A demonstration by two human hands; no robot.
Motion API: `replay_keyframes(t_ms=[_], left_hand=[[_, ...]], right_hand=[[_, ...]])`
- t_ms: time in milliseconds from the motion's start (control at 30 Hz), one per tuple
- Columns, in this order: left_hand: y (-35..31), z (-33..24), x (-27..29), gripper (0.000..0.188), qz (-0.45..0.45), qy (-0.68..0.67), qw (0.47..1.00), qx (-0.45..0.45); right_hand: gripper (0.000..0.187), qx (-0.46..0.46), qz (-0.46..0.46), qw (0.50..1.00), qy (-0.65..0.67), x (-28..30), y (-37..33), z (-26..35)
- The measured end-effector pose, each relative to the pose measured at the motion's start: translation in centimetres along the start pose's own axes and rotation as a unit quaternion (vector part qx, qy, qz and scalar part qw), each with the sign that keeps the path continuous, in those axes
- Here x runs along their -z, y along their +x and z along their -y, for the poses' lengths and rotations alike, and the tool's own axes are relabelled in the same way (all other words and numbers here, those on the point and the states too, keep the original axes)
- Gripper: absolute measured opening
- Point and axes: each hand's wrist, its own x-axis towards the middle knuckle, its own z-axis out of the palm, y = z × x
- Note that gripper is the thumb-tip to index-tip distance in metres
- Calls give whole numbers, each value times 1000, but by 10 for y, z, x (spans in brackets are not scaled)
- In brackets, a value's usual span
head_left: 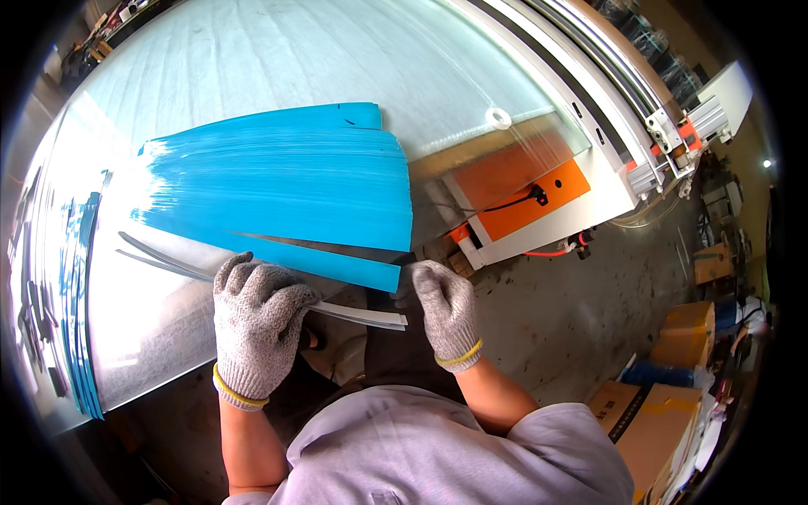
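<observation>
My left hand [263, 311], in a grey knitted glove with a yellow cuff, is closed around a few thin grey-white strips [358, 314] at the table's near edge. Their long ends [156, 252] run out to the left over the table, and their short ends stick out to the right. Just right of those ends, my right hand [446, 303], gloved the same way, has its fingers bent together. What is between its fingertips, if anything, I cannot make out. Beyond both hands lies a wide fan of blue strips [286, 181], with one strip [337, 263] split from its near side.
The shiny pale tabletop [252, 50] bears a small white ring [497, 118]. More blue strips [84, 311] and dark strips [38, 311] lie at far left. A machine with a white rail and orange panel [555, 189] borders the right side. Cardboard boxes [656, 421] stand at lower right.
</observation>
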Motion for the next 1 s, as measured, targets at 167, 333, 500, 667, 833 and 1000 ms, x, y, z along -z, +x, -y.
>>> replay_keyframes(t_ms=[167,333,500,667,833,1000], left_hand=[[-1,-1,3,28,10,-4,1000,20],[2,-8,5,48,-8,0,999,46],[-1,-2,3,53,1,18,1000,23],[3,-6,4,53,10,16,999,43],[3,-12,2,58,-22,16,996,81],[-10,-5,-6,59,-67,-17,993,100]], right_hand=[[13,-39,14,999,7,-16,1,28],[12,94,19,993,-67,-14,0,27],[12,127,33,990,-55,-10,2,27],[8,57,46,997,-36,-7,-1,26],[12,-2,46,998,50,-9,-7,37],[13,-9,39,997,70,-9,-8,39]])
